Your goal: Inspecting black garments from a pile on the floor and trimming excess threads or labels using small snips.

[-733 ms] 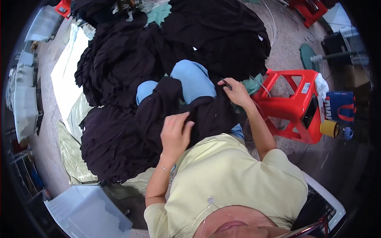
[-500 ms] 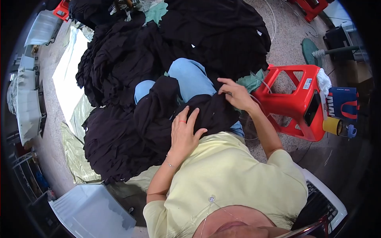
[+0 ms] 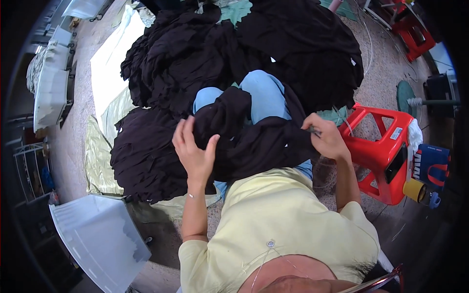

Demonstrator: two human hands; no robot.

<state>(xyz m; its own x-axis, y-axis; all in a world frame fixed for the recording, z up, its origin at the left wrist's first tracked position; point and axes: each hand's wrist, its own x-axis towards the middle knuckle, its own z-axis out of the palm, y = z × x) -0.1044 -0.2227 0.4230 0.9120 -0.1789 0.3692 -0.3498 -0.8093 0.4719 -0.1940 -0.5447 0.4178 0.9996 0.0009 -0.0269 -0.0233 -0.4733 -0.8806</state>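
Across the lap, dark garment (image 3: pixel 254 141) under the splayed-open left hand (image 3: pixel 193 149), its edge pinched in the right hand (image 3: pixel 327 139).

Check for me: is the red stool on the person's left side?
No. The red stool stands at the person's right, just beyond the right hand that grips the dark cloth.

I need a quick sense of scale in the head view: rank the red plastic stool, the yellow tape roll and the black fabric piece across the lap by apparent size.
1. Black fabric piece across the lap, largest.
2. Red plastic stool.
3. Yellow tape roll, smallest.
The fisheye shrinks things near the rim, so stool and roll may look undersized.
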